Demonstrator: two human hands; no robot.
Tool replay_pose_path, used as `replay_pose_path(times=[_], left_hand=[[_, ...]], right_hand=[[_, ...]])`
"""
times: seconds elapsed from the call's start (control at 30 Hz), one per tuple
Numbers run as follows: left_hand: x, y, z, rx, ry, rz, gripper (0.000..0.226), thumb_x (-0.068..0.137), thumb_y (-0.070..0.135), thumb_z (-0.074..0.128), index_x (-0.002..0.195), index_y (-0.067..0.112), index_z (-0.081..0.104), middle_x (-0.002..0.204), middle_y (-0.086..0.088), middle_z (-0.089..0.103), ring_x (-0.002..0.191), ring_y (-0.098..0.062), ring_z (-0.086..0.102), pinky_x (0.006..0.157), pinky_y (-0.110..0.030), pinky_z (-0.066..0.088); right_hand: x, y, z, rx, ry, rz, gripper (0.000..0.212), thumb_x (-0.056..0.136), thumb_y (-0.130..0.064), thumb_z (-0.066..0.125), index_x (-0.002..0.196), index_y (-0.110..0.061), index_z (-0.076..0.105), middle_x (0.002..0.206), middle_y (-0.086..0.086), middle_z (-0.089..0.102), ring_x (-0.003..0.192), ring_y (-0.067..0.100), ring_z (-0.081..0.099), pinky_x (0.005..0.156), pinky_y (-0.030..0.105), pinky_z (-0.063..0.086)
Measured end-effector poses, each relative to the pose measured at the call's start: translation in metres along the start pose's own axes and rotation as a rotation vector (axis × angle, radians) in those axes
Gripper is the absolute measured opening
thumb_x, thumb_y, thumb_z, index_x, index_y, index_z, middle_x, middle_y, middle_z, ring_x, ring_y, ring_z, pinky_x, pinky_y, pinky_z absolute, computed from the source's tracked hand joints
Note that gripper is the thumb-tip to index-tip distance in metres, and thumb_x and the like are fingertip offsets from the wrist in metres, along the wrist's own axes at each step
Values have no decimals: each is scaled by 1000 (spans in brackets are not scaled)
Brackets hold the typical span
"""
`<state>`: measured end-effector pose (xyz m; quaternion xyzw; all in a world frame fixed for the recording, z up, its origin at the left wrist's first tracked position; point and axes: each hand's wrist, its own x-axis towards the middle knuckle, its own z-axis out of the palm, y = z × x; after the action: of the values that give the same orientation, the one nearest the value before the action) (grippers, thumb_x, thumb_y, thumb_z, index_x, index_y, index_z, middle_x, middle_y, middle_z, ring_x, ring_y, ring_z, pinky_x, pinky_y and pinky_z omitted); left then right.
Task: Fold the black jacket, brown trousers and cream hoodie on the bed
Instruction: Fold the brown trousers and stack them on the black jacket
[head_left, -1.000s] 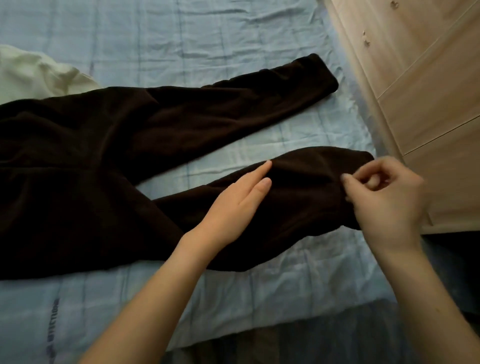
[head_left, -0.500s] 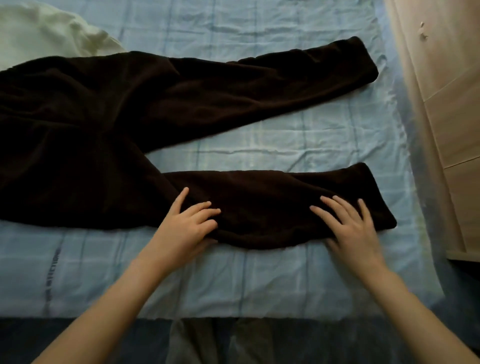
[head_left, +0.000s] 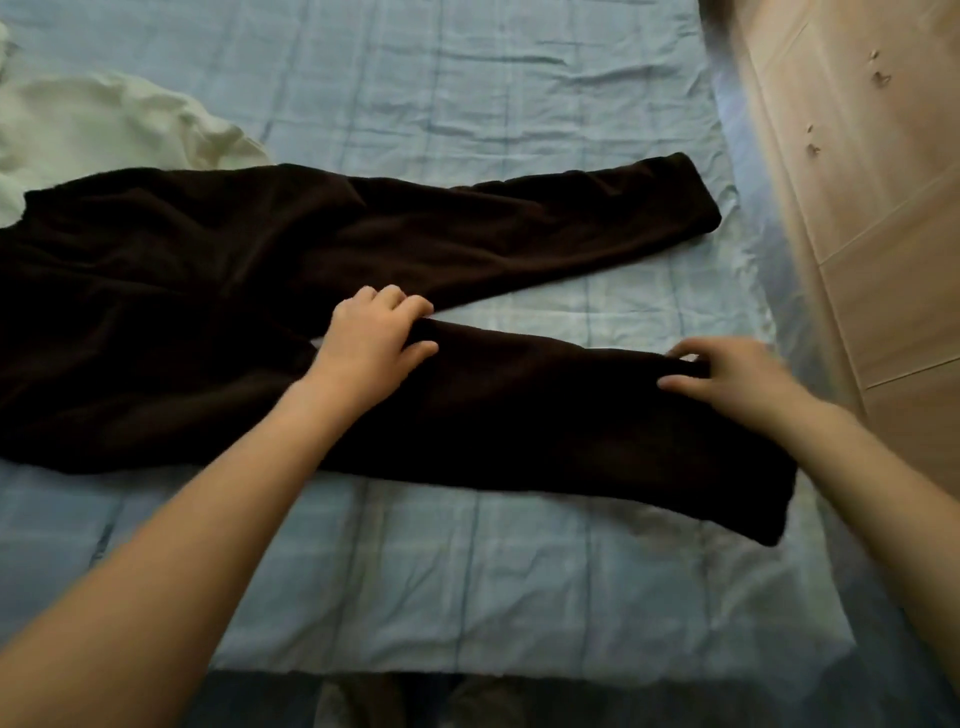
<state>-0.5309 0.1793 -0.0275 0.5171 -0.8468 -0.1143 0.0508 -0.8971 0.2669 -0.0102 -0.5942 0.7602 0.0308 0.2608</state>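
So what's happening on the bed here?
A person is folding clothes on a bed with a light blue sheet. Brown trousers lie spread flat, legs apart. The left hand and right hand each grip the far edge of the nearer leg, apparently about to fold it toward the other leg. A cream hoodie lies crumpled beside the waistband, not yet folded.

Bed (head_left: 467, 597), pale blue sheet — brown trousers (head_left: 208, 291) spread flat, cream hoodie (head_left: 104, 135) far-left.
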Motion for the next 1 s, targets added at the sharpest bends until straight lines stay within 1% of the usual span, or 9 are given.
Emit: replay_pose_path(times=[0.13,0.23,0.3,0.4,0.6,0.7,0.83,0.9,1.0], left_hand=[[-25,37,65,91,6,127,54,93,38,58,143,20,49,146,-19,45,134,-38,41,114,-55,25],[-55,40,107,197,-280,118,64,100,55,26,156,30,8,164,-6,9,151,-27,4,121,-49,3],[-62,34,113,172,-290,128,68,98,60,19,155,31,-3,165,-6,1,151,-25,-3,122,-47,1],[-73,24,102,100,-115,246,68,95,60,31,155,30,19,161,-6,21,150,-25,14,122,-48,10],[-106,15,106,128,-103,229,60,89,31,70,143,21,48,147,-3,49,136,-31,45,111,-51,35],[-101,24,97,62,10,281,39,93,21,54,130,11,62,132,-9,62,120,-39,58,100,-55,46],[-142,45,95,-55,94,406,38,91,19,48,120,6,68,120,-8,69,108,-33,67,91,-51,54],[-164,62,101,-69,27,430,34,86,15,64,119,8,69,118,-6,70,110,-32,66,90,-48,55],[-176,70,113,-42,-106,439,38,89,24,69,125,14,67,128,-4,65,123,-33,57,99,-50,49]], right_hand=[[-9,-22,77,-166,211,-132,56,96,-36,56,149,-18,43,147,12,48,133,33,45,110,48,32],[-32,-26,135,-265,102,-205,62,100,-52,39,157,-38,17,164,-1,20,152,26,15,117,58,13],[-43,-16,150,-247,141,-256,64,99,-53,40,157,-34,21,164,4,22,152,27,17,117,61,15],[-57,3,150,-170,262,-378,62,91,-48,49,147,-20,47,150,11,47,142,27,40,113,62,28],[-63,18,145,-241,112,-381,67,89,1,64,148,-22,43,156,-1,39,147,21,30,115,59,23],[-71,25,123,-214,47,-431,65,92,4,57,150,-20,40,157,-2,35,148,19,27,118,53,18],[-111,55,104,-308,183,-550,72,60,19,80,125,-8,67,128,9,67,117,29,64,98,67,39],[-132,62,113,-341,31,-517,80,69,12,78,138,-20,54,140,6,58,130,24,53,107,60,31],[-151,65,138,-319,-250,-309,58,102,-29,47,149,-40,15,162,-12,19,149,7,4,122,44,5]])
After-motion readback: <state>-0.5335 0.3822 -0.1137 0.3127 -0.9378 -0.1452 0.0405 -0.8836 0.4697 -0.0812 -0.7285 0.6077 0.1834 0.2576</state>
